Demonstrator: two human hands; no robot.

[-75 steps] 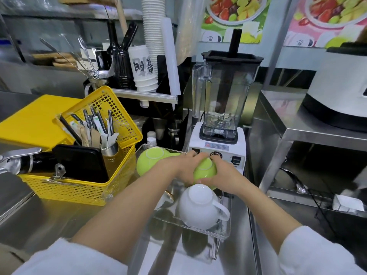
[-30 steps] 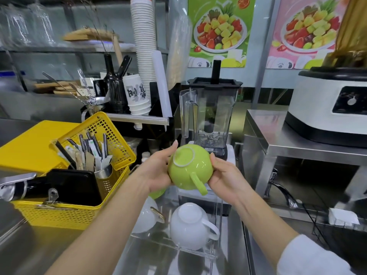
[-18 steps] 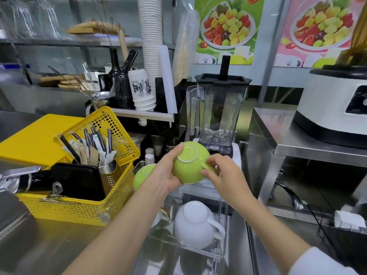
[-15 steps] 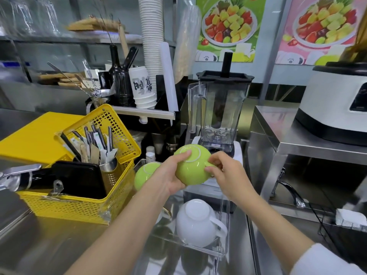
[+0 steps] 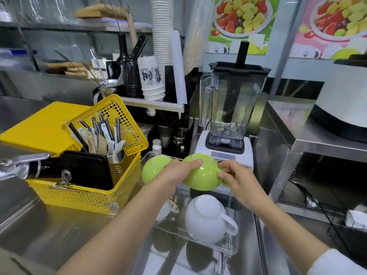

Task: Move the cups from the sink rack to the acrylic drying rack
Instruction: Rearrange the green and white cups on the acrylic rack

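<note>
- Green glazed ceramic: a green cup was held upside down, foot ring up, over the back right part of the acrylic drying rack, just in front of the blender base.
- Both hands shared the load. The left hand was closed over the cup's left shoulder with a finger lying across the foot ring, and the right hand pinched the handle side, the handle itself mostly hidden under those fingers.
- Inverting the cup probably served drainage, since every cup already in the rack sat mouth down.
- A second green cup lay inverted at the rack's back left, touching or nearly touching the held one; I could not tell which.
- A white mug rested inverted at the front right with its handle pointing right, and a white cup with a gold-edged handle was mostly hidden beneath the left forearm.
- Judging by the grip on the handle, the right hand seemed to be turning the cup so its handle would clear its neighbours.
- Whether the cup's rim already touched the rack floor could not be made out.
- The rack stood on the steel tabletop, beside a yellow basket of cutlery.
</note>
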